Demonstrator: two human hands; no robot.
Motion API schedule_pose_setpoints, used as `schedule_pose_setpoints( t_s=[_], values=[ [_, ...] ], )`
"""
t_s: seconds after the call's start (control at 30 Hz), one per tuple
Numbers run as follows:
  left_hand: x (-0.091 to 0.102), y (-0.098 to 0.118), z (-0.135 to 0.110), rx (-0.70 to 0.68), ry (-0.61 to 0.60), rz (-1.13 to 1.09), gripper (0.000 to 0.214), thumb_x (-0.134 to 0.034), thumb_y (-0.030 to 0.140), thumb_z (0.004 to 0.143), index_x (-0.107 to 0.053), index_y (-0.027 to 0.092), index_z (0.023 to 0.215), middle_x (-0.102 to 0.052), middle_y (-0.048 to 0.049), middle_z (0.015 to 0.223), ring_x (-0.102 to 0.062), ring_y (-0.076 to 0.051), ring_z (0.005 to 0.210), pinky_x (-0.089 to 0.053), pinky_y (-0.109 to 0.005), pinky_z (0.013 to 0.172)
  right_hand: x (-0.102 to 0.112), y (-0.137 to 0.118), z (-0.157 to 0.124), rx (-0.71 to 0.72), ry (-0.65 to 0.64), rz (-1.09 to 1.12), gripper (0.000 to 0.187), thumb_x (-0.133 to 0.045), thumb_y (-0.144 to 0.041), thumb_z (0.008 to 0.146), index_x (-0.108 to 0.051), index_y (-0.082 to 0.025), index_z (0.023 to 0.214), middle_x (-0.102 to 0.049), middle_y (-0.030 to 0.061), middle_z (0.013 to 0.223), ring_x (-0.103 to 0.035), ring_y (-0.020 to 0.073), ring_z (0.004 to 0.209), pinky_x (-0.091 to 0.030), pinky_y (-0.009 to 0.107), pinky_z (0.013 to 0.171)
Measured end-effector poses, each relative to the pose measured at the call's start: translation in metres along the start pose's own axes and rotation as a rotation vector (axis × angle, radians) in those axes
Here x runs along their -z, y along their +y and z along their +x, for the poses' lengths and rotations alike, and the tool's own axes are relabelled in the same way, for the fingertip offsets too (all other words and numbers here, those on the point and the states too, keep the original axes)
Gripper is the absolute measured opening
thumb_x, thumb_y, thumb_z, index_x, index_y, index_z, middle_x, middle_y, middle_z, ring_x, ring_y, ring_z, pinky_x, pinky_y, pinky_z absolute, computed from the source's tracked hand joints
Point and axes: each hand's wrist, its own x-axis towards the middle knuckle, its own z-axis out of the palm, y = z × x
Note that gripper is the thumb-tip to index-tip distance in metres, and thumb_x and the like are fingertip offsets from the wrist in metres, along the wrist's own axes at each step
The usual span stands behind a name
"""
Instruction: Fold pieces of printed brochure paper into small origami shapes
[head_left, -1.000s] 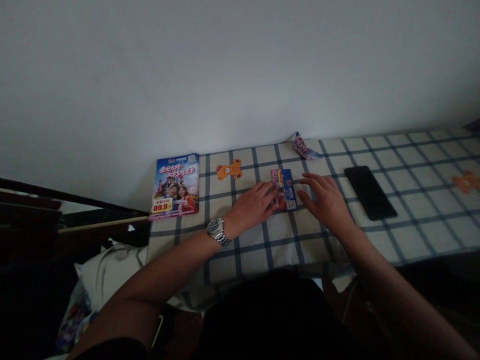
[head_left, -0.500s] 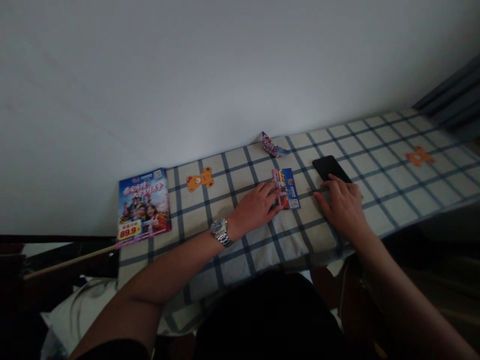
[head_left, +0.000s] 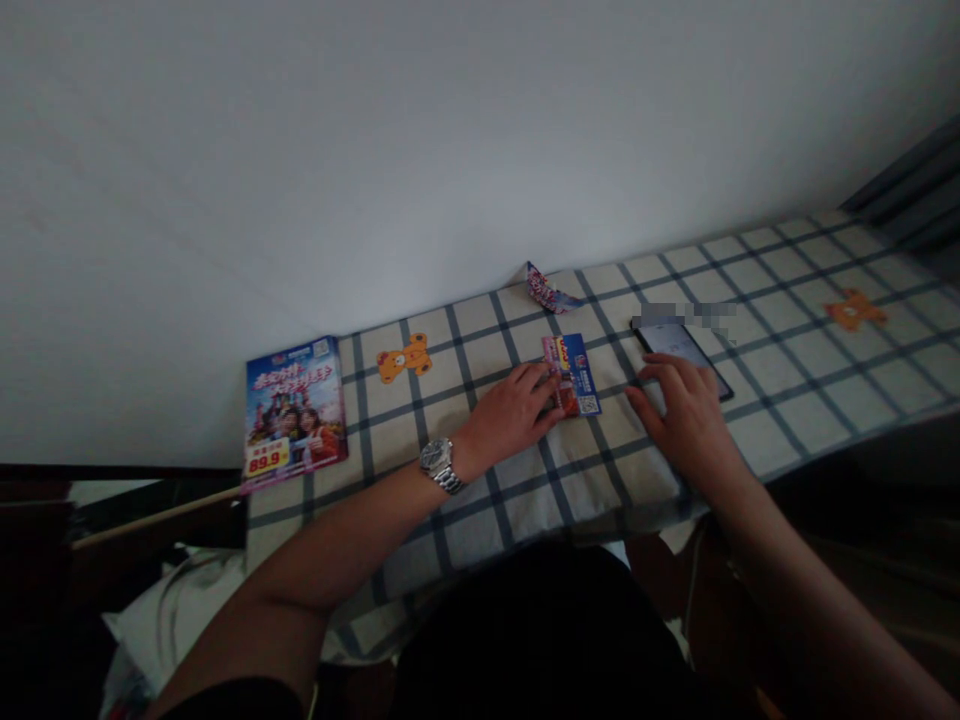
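My left hand (head_left: 517, 410), with a silver watch on its wrist, rests palm down on the cloth. Its fingers lie loosely spread over the left edge of a small folded flyer (head_left: 580, 380) in blue and pink with a QR code. Farther right, my right hand (head_left: 684, 405) is open, thumb and fingers apart, over the near part of a smartphone (head_left: 679, 342). The phone lies flat with a lit, pale screen, partly covered by my fingers. Whether a fingertip touches the glass I cannot tell.
A checked tablecloth (head_left: 480, 345) with printed bears covers a narrow table against a white wall (head_left: 450, 150). A stack of flyers (head_left: 296, 410) sits at the left end. One crumpled paper strip (head_left: 551, 292) lies by the wall. A white bag (head_left: 176, 610) is below left.
The phone's screen has gone from black to lit. My right hand has shifted slightly; my left hand stays on the folded flyer. The view has moved a little.
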Motion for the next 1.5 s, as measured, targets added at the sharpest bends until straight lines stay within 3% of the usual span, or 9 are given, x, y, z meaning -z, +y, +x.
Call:
schedule_pose_setpoints(
  t_s=[0.1, 0.23, 0.5, 0.7, 0.93, 1.27, 1.5],
  values=[
    [0.003, -0.005, -0.008, 0.043, 0.006, -0.002, 0.046, -0.051, 0.044, 0.111, -0.058, 0.014, 0.145, -0.054, -0.0153, 0.154, -0.052, -0.030, 0.141, -0.051, -0.047, 0.119, -0.001, -0.016, 0.010, -0.004, -0.033, 0.116, 0.017, -0.057, -0.039, 0.107, -0.061, -0.023, 0.109, -0.072, 0.0108, 0.106, -0.069, 0.0268, 0.090, -0.052, 0.039, 0.081],
    [0.008, -0.013, -0.023, 0.067, 0.026, 0.004, 0.046, -0.052, 0.041, 0.111, -0.057, 0.012, 0.146, -0.055, -0.0155, 0.153, -0.052, -0.030, 0.141, -0.050, -0.047, 0.121, -0.009, -0.034, 0.023, -0.005, -0.098, 0.147, 0.021, -0.056, -0.041, 0.107, -0.063, -0.023, 0.100, -0.073, 0.0056, 0.093, -0.064, 0.0194, 0.067, -0.045, 0.034, 0.065],
    [0.019, -0.028, -0.058, 0.148, 0.055, 0.018, 0.046, -0.051, 0.043, 0.111, -0.056, 0.014, 0.147, -0.054, -0.0159, 0.154, -0.052, -0.031, 0.141, -0.051, -0.050, 0.120, -0.029, -0.062, 0.048, 0.099, -0.230, 0.194, 0.027, -0.048, -0.043, 0.110, -0.066, -0.024, 0.101, -0.077, 0.0070, 0.094, -0.071, 0.0230, 0.076, -0.045, 0.034, 0.065],
    [0.026, -0.038, -0.083, 0.186, 0.092, 0.018, 0.045, -0.053, 0.040, 0.111, -0.055, 0.015, 0.147, -0.055, -0.0156, 0.153, -0.052, -0.030, 0.143, -0.049, -0.050, 0.122, -0.048, -0.081, 0.070, 0.149, -0.287, 0.218, 0.020, -0.056, -0.039, 0.106, -0.069, -0.025, 0.106, -0.076, 0.0059, 0.097, -0.067, 0.0218, 0.073, -0.045, 0.035, 0.065],
    [0.032, -0.046, -0.106, 0.226, 0.101, 0.032, 0.046, -0.051, 0.043, 0.111, -0.056, 0.014, 0.147, -0.055, -0.0152, 0.152, -0.052, -0.030, 0.143, -0.049, -0.048, 0.122, -0.073, -0.108, 0.094, 0.307, -0.336, 0.421, 0.014, -0.058, -0.031, 0.104, -0.070, -0.022, 0.105, -0.072, 0.0090, 0.097, -0.068, 0.0247, 0.087, -0.052, 0.037, 0.079],
    [0.029, -0.045, -0.118, 0.271, 0.115, 0.024, 0.048, -0.050, 0.046, 0.112, -0.057, 0.016, 0.148, -0.053, -0.0142, 0.157, -0.049, -0.030, 0.145, -0.049, -0.048, 0.122, -0.102, -0.130, 0.109, 0.368, -0.352, 0.373, 0.010, -0.059, -0.025, 0.103, -0.069, -0.023, 0.101, -0.070, 0.0095, 0.098, -0.066, 0.0273, 0.092, -0.052, 0.039, 0.085],
    [0.023, -0.046, -0.118, 0.286, 0.126, -0.001, 0.047, -0.051, 0.045, 0.111, -0.057, 0.017, 0.148, -0.052, -0.0140, 0.158, -0.049, -0.030, 0.145, -0.050, -0.049, 0.121, -0.111, -0.135, 0.109, 0.395, -0.370, 0.312, 0.011, -0.059, -0.022, 0.102, -0.070, -0.023, 0.099, -0.069, 0.0094, 0.099, -0.064, 0.0272, 0.093, -0.051, 0.039, 0.085]
  ],
)
